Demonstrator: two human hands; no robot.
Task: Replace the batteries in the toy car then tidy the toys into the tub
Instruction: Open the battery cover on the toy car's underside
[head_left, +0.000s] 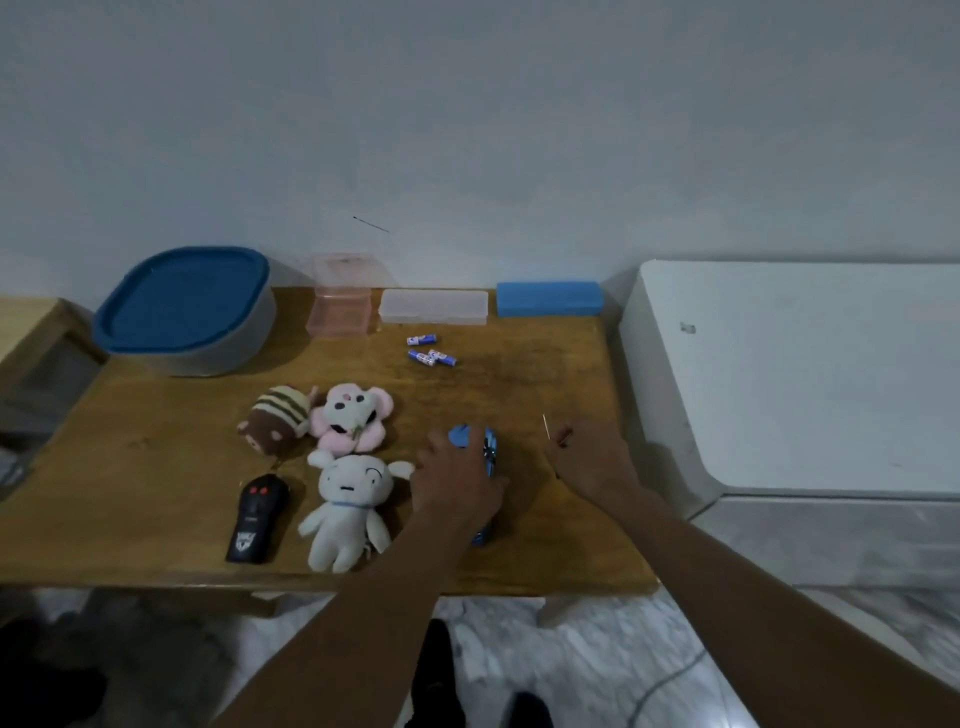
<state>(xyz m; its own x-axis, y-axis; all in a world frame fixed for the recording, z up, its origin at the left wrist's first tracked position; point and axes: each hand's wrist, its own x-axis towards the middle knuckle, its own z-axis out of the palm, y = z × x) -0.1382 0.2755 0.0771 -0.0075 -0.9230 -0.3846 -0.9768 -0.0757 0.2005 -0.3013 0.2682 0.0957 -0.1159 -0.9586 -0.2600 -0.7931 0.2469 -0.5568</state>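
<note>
The left grip, a bare hand, curls over the blue toy car on the bench and hides most of it. Just beside it, the right grip pinches a thin tool; only its blurred tip shows. Three soft toys and a black remote lie to the left. The batteries lie farther back. The lidded tub stands at the back left.
</note>
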